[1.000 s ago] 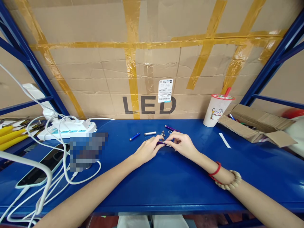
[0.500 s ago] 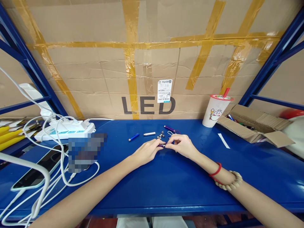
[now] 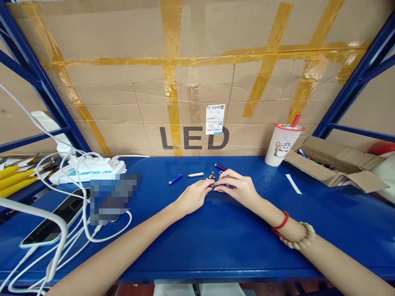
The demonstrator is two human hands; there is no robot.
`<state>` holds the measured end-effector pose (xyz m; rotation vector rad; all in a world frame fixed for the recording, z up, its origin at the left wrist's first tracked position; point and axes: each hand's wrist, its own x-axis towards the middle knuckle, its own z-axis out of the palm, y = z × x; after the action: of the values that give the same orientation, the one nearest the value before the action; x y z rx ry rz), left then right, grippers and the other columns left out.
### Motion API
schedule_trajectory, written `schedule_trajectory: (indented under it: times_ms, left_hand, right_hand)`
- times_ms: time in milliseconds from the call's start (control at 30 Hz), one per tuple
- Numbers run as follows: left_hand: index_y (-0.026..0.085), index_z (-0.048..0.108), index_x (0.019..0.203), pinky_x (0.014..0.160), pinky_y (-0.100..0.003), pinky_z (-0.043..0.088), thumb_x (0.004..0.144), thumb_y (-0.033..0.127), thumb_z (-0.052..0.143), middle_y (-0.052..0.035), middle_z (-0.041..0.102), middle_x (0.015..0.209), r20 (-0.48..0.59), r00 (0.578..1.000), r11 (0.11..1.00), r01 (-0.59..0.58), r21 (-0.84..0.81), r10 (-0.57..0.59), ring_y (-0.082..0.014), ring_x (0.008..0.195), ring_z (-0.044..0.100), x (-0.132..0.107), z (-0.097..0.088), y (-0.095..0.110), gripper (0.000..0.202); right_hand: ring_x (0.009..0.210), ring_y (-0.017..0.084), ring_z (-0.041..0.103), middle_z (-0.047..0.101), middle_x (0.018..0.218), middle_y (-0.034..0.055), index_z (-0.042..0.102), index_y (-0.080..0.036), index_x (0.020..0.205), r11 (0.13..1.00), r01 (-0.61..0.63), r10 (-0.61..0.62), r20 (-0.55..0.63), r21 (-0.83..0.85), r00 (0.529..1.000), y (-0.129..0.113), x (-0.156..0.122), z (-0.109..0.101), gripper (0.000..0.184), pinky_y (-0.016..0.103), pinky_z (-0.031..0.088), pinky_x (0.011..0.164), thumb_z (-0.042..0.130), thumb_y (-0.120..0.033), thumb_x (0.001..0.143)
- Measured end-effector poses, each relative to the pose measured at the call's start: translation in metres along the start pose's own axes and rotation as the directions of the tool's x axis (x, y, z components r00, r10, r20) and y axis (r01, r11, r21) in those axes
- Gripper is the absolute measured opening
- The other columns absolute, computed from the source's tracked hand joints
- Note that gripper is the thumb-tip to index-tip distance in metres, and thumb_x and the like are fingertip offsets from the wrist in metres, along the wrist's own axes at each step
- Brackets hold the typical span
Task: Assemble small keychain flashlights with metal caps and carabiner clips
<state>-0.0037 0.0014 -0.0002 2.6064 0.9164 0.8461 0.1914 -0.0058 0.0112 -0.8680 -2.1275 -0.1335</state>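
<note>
Slightly right of the silver cylinder (image 3: 195, 175) and on its near side, a small purple piece (image 3: 211, 186) lies at the fingertips of both hands, above the blue counter (image 3: 216, 242). The left hand (image 3: 191, 198) has its grip pinched on the piece; the right hand (image 3: 242, 190) brings thumb and fingers to the other end, largely hiding it, so whether that grip is closed cannot be told. Immediately right of the silver cylinder: a cluster of small metal parts (image 3: 212, 175). Beyond these, also to its right: a purple cylinder (image 3: 220, 167), partly covered by the right hand. Left of the silver cylinder: a blue cylinder (image 3: 175, 179), lying obliquely; farther left, a white power strip (image 3: 114, 167). Well to its right: a lidded cup (image 3: 280, 148) with red straw.
</note>
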Motion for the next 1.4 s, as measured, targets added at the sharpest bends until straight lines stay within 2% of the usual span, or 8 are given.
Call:
schedule_trajectory:
  times_ms: [133,267,500,667,800,1000,1233,1400]
  left_hand:
    - [0.016,0.047,0.112,0.085,-0.030,0.046,0.092,0.018,0.032,-0.0075,0.059,0.110,0.034,0.999,0.999,0.033,-0.017,-0.033,-0.0170,0.098,0.058,0.000,-0.001,0.000,0.026]
    - [0.018,0.048,0.104,0.077,-0.027,0.047,0.093,0.020,0.030,-0.0058,0.060,0.103,0.112,0.993,0.999,0.042,-0.026,-0.038,-0.0169,0.091,0.059,-0.001,-0.005,0.003,0.021]
    - [0.020,0.045,0.100,0.078,-0.028,0.046,0.092,0.021,0.032,-0.0040,0.060,0.105,0.193,0.981,0.999,0.006,-0.039,0.002,-0.0172,0.094,0.059,-0.004,-0.008,0.005,0.015]
    - [0.020,0.045,0.097,0.077,-0.027,0.046,0.092,0.020,0.034,-0.0031,0.061,0.103,0.187,0.982,0.999,-0.026,-0.034,0.032,-0.0169,0.092,0.060,-0.005,-0.008,0.005,0.012]
    - [0.019,0.045,0.099,0.078,-0.028,0.047,0.092,0.021,0.034,-0.0049,0.060,0.104,0.147,0.988,0.998,-0.053,0.013,0.051,-0.0176,0.094,0.059,-0.005,-0.006,0.003,0.013]
    - [0.017,0.049,0.094,0.070,-0.027,0.047,0.092,0.023,0.033,-0.0064,0.061,0.087,0.073,0.988,0.977,-0.144,0.155,0.134,-0.0173,0.080,0.060,-0.005,-0.003,-0.001,0.017]
    - [0.017,0.051,0.095,0.071,-0.027,0.047,0.092,0.022,0.035,-0.0045,0.062,0.087,0.000,0.991,0.978,-0.135,0.159,0.137,-0.0164,0.079,0.058,-0.004,0.000,-0.003,0.017]
    - [0.018,0.050,0.104,0.078,-0.029,0.048,0.091,0.020,0.039,-0.0035,0.063,0.101,-0.041,0.995,0.987,-0.086,0.135,0.092,-0.0167,0.087,0.058,-0.003,0.001,-0.001,0.017]
  right_hand:
    - [0.059,0.006,0.056,0.064,0.089,0.0013,0.069,-0.027,0.087,0.985,0.103,-0.095,0.067,-0.139,0.993,0.004,-0.001,-0.004,0.021,0.018,0.041,0.053,0.049,-0.033,0.087]
    - [0.053,0.005,0.052,0.065,0.085,0.0006,0.068,-0.025,0.080,0.955,0.206,-0.185,0.117,-0.213,0.976,0.003,-0.002,-0.006,0.031,0.019,0.037,0.049,0.040,-0.024,0.091]
    - [0.055,0.007,0.052,0.062,0.085,0.0019,0.063,-0.021,0.075,0.962,0.227,-0.185,0.257,-0.148,0.949,0.001,-0.005,-0.008,0.032,0.020,0.037,0.051,0.036,-0.027,0.093]
    - [0.057,0.007,0.052,0.060,0.084,0.0020,0.055,-0.019,0.071,0.992,0.129,-0.122,0.226,-0.016,0.967,-0.002,-0.005,-0.004,0.024,0.020,0.038,0.052,0.045,-0.032,0.089]
    - [0.063,0.009,0.054,0.058,0.084,0.0029,0.051,-0.018,0.065,0.997,-0.030,0.015,0.191,0.076,0.981,-0.009,-0.006,0.000,0.025,0.020,0.040,0.053,0.051,-0.032,0.085]
    - [0.060,0.008,0.052,0.054,0.093,0.0041,0.049,-0.017,0.059,0.958,-0.238,0.205,0.197,0.163,0.959,-0.012,-0.006,0.007,0.026,0.022,0.043,0.052,0.057,-0.031,0.079]
    - [0.071,0.013,0.055,0.053,0.087,0.0073,0.048,-0.016,0.055,0.893,-0.290,0.243,0.172,0.345,0.955,-0.009,-0.003,0.013,0.033,0.024,0.046,0.052,0.054,-0.036,0.080]
    - [0.071,0.014,0.056,0.055,0.087,0.0065,0.053,-0.017,0.055,0.905,-0.292,0.259,0.144,0.310,0.955,-0.006,-0.001,0.012,0.031,0.026,0.047,0.057,0.056,-0.037,0.079]
